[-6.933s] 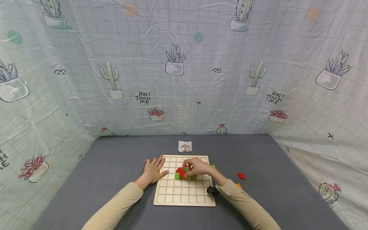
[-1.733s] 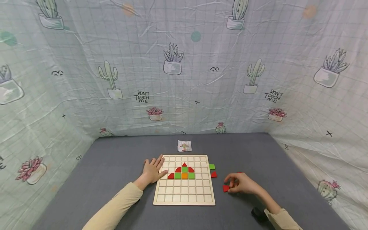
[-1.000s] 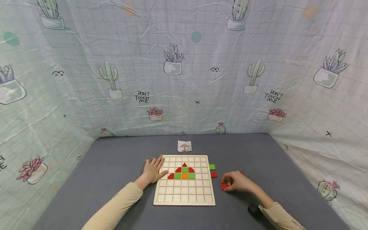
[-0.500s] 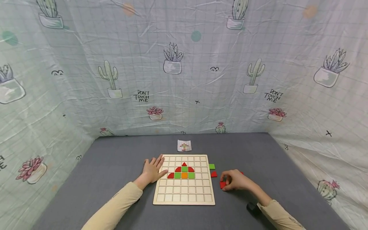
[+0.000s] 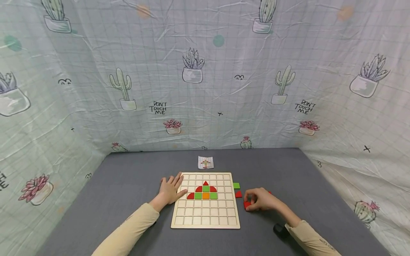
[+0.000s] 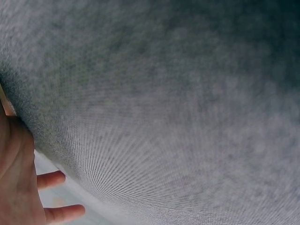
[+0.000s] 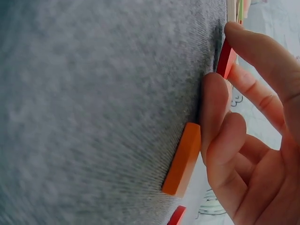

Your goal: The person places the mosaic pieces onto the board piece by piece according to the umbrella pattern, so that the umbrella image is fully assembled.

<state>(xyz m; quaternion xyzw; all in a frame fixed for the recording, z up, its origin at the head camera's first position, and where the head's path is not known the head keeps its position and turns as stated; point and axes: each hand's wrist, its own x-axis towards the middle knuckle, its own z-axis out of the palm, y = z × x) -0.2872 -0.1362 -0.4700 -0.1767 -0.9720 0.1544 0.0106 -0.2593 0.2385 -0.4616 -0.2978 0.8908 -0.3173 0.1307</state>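
Head view: the right grip pinches a red tile between its fingertips.

Red piece near gridded board

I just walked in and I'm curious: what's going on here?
A person's left hand lies spread over the left edge of a light wooden grid board, while their right hand pinches a flat red piece beside its right edge. Eight flat red, green and orange pieces form a peaked shape on the board. A green square tile and an orange block lie loose on the grey tabletop. Beyond the board lies a small white printed card.
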